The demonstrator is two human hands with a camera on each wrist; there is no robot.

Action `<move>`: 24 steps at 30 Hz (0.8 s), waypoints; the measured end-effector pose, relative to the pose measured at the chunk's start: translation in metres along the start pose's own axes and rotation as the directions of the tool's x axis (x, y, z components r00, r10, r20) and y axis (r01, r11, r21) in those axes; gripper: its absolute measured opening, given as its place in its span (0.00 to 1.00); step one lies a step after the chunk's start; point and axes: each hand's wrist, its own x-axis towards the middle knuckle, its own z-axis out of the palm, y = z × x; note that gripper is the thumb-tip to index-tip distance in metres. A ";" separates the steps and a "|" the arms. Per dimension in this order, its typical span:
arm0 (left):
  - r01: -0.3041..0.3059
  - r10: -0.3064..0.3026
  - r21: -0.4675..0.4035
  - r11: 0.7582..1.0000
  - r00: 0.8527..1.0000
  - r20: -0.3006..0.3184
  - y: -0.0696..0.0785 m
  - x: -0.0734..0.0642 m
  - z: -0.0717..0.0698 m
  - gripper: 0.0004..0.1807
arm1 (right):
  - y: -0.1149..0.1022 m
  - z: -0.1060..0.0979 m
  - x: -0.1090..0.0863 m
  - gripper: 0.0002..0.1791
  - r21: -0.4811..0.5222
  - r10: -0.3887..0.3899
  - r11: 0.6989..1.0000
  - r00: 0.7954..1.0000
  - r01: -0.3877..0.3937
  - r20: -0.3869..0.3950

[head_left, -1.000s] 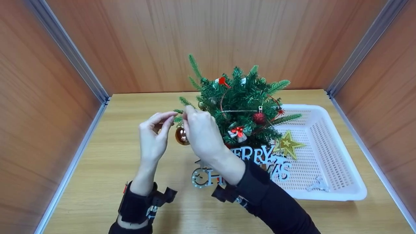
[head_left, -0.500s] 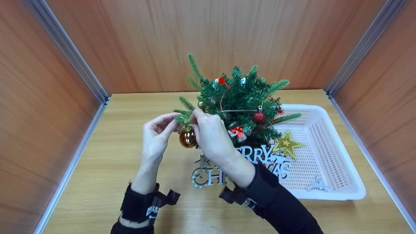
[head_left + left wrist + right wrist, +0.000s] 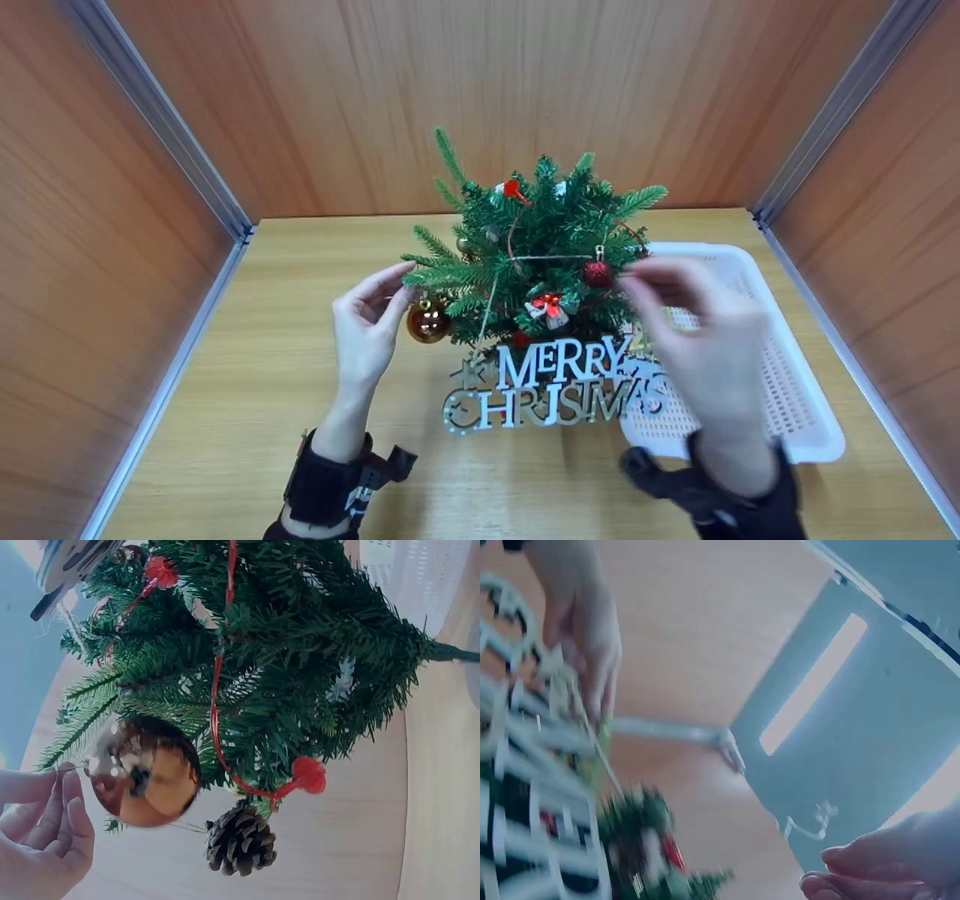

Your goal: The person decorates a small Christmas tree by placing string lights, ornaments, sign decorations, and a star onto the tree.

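Observation:
A small Christmas tree [image 3: 555, 217] stands mid-table. My left hand [image 3: 364, 326] is at its left branch tip, thumb and fingers pinching the thin string of a shiny gold bauble [image 3: 428, 322]. In the left wrist view, that bauble [image 3: 146, 772] hangs right beside the fingertips. My right hand [image 3: 712, 337], blurred, is over the basket's left part, fingertips near a red glitter bauble [image 3: 597, 274]. Its fingers are loosely bent with nothing visible between them. A silvery "Merry Christmas" sign [image 3: 493, 409] hangs by a cord on the tree's front.
A white plastic basket [image 3: 801, 367] stands at the right, partly covered by the right hand. On the tree are also a pine cone [image 3: 240, 841], a bell with a red bow [image 3: 551, 306] and red berry-like picks. Wooden panels enclose the table's back and sides.
My right hand has left the gold bauble's branch and swung right to the basket's side, uncovering the sign. My left hand has shifted slightly right and stays at the branch tip.

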 end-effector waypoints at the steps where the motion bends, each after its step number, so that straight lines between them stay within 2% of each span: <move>1: -0.011 0.011 0.022 1.000 1.000 0.000 0.000 -0.001 0.000 0.13 | 0.006 -0.008 0.000 0.07 -0.007 0.010 1.000 0.999 -0.010 -0.036; 5: -0.053 0.053 0.093 0.994 0.999 0.002 0.001 -0.004 -0.001 0.14 | 0.035 -0.034 -0.001 0.07 -0.064 0.095 0.992 0.985 -0.105 -0.147; 9: -0.082 0.084 0.153 0.985 0.996 -0.006 0.003 -0.006 -0.001 0.15 | 0.070 -0.049 -0.003 0.08 -0.178 0.230 0.948 0.955 -0.263 -0.185; 13: -0.105 0.110 0.182 0.978 0.994 -0.019 0.003 -0.007 0.001 0.14 | 0.115 -0.051 -0.006 0.08 -0.282 0.329 0.895 0.939 -0.345 -0.103; 15: -0.117 0.124 0.183 0.976 0.992 -0.026 0.003 -0.006 0.002 0.13 | 0.142 -0.047 -0.008 0.08 -0.328 0.375 0.874 0.927 -0.360 -0.019; 16: -0.122 0.130 0.183 0.975 0.991 -0.031 0.003 -0.006 0.003 0.12 | 0.155 -0.045 -0.010 0.08 -0.351 0.407 0.860 0.913 -0.372 0.029; 19: -0.134 0.143 0.181 0.974 0.989 -0.041 0.003 -0.006 0.003 0.11 | 0.197 -0.039 -0.016 0.10 -0.420 0.498 0.813 0.856 -0.403 0.142; 21: -0.139 0.150 0.185 0.973 0.988 -0.042 0.003 -0.006 0.004 0.11 | 0.222 -0.037 -0.022 0.11 -0.468 0.576 0.766 0.794 -0.441 0.193; 23: -0.143 0.154 0.187 0.972 0.987 -0.043 0.003 -0.006 0.004 0.10 | 0.244 -0.035 -0.029 0.12 -0.505 0.655 0.713 0.719 -0.487 0.231; 24: -0.145 0.155 0.188 0.971 0.987 -0.042 0.003 -0.006 0.005 0.10 | 0.254 -0.034 -0.032 0.13 -0.519 0.693 0.686 0.675 -0.509 0.254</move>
